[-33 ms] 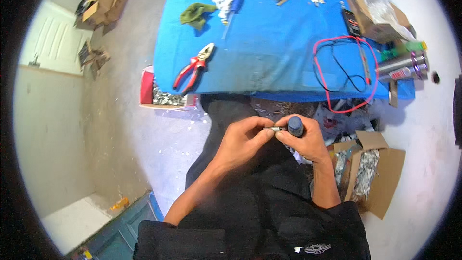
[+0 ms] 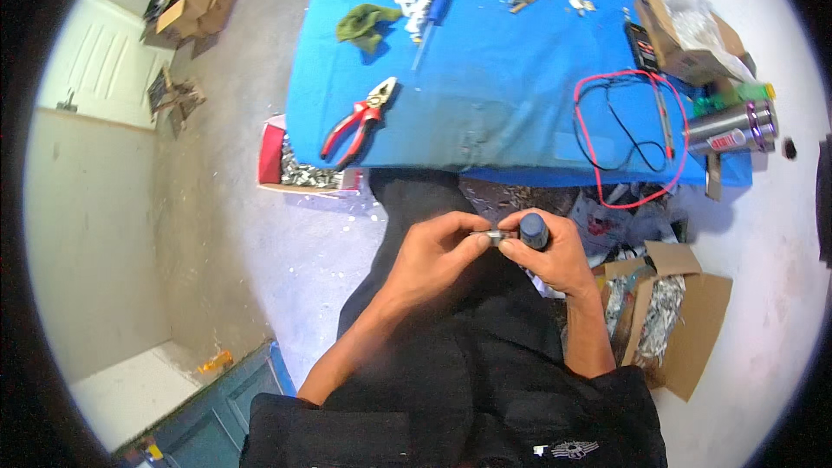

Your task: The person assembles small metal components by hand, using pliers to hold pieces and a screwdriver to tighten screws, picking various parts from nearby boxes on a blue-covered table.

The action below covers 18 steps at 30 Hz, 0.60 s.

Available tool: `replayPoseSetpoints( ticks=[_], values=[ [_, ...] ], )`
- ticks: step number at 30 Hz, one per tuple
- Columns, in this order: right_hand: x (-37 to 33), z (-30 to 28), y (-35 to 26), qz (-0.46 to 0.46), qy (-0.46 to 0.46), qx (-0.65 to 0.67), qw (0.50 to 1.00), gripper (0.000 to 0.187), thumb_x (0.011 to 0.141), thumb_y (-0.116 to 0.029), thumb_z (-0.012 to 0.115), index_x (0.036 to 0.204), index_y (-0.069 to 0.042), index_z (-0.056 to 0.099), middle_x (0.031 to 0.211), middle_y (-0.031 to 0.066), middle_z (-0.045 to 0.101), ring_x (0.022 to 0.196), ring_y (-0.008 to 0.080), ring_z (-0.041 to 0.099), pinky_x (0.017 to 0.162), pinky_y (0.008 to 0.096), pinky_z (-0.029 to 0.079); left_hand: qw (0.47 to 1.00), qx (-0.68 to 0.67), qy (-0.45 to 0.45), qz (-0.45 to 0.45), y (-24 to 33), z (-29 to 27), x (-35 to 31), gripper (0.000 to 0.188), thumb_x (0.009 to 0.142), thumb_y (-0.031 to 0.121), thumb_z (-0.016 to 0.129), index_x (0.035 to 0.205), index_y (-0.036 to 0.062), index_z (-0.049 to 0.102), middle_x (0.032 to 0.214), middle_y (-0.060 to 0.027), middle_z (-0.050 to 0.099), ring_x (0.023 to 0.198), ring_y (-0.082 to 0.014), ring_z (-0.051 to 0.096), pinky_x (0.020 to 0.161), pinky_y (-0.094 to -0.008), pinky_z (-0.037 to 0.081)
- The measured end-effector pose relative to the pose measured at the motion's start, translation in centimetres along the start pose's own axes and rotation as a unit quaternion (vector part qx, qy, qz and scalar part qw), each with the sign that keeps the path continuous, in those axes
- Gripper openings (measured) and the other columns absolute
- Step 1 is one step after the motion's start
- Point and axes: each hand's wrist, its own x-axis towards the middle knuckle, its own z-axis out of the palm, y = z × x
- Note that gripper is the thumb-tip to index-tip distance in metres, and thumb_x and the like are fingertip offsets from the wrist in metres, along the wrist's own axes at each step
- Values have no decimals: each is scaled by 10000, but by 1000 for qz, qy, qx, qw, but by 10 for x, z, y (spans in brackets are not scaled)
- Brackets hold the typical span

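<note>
Over my lap, the thumb and fingertips of my left hand [image 2: 438, 251] pinch one end of a small silvery metal piece [image 2: 495, 237]. My right hand [image 2: 562, 251] meets it from the other side, thumb and fingertips at the piece's right end. Tucked in the curled fingers of that same hand is a tool with a dark blue round handle [image 2: 534, 230], seen end-on; its working end is hidden. Both hands are closed, their fingertips nearly touching. Pliers [image 2: 360, 121] with red and black grips lie on the blue-covered table beyond my hands.
On the blue-covered table [image 2: 494, 78] lie a green cloth [image 2: 367, 26], a blue-handled screwdriver [image 2: 438, 7], a meter [image 2: 641, 46] with red and black leads and a steel flask [image 2: 732, 128]. A red box [image 2: 271, 156] of metal bits sits left, an open carton [image 2: 702, 321] right.
The whole scene has shifted slightly to the right in view. Slightly more of the small metal piece shows between my fingertips; both hands keep their grip.
</note>
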Motion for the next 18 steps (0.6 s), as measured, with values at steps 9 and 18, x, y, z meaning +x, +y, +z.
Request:
replayPoseSetpoints(
  ticks=[9, 18],
  values=[
    [17, 0, 8, 35, 97, 8, 995, 273, 907, -145, 842, 1117, -1, 742, 905, -23, 688, 824, 67, 620, 743, 265, 521, 923, -28, 339, -178, -218, -157, -73, 259, 956, 203, 783, 1039, -41, 759, 822, -64, 727, 670, -118, 635, 605, -277, 505],
    [19, 6, -1, 43, 76, -51, 995, 287, 928, -140, 830, 1136, 20, 714, 889, -36, 653, 803, 63, 581, 746, 271, 497, 855, -121, 408, -296, -318, -202, -124, 183, 904, 182, 832, 864, 16, 768, 710, -27, 676, 573, -121, 597, 513, -280, 468]
  ],
)
